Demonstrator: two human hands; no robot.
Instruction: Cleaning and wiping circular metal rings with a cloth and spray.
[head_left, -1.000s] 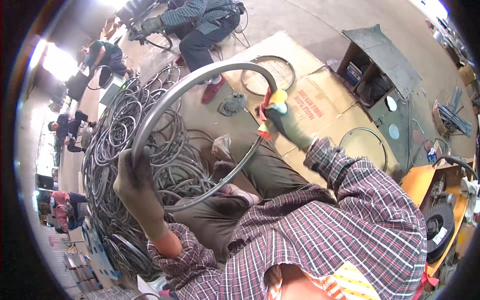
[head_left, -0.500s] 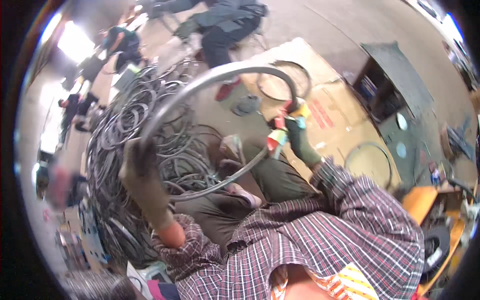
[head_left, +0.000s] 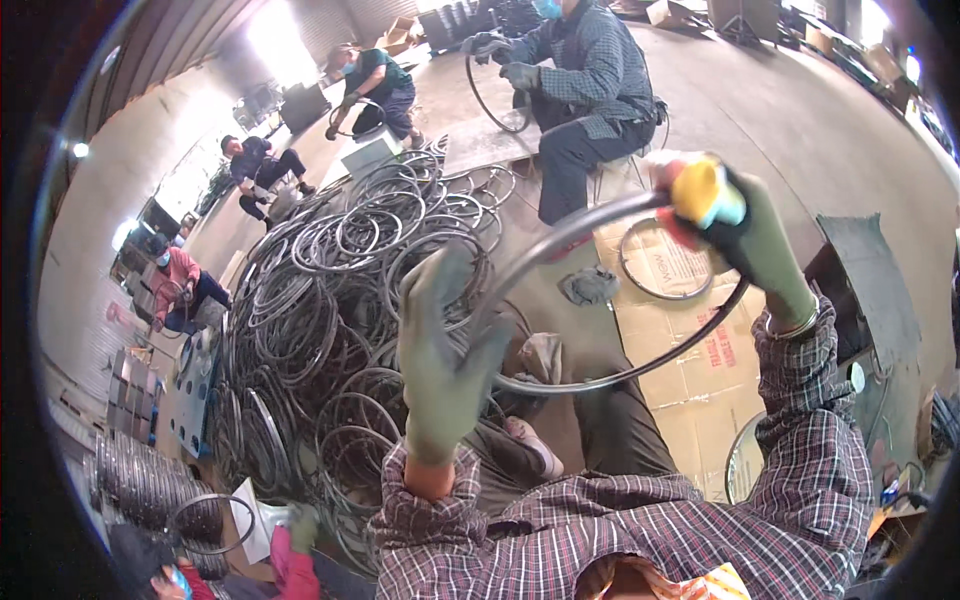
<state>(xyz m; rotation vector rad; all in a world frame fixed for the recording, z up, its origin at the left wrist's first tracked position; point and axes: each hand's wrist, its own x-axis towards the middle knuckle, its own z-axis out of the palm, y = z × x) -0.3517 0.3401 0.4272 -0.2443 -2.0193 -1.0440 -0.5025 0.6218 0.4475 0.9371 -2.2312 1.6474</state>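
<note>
My gloved left hand (head_left: 445,350) grips the metal rim (head_left: 600,290) at its nine o'clock edge, fingers closed. My right hand (head_left: 745,235), at one o'clock, clasps the rim and a yellow tool (head_left: 700,190), mostly hidden. The pile of rims (head_left: 340,300) blurs behind.

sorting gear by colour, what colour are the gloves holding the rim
Grey-green on both the left hand and right hand gripping the metal rim; head view.

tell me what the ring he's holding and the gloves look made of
Ring: likely metal, a thin dark hoop with a dull sheen that keeps its curve. Gloves on the left hand and right hand: grey-green knit fabric, matte; any coating cannot be told.
</note>
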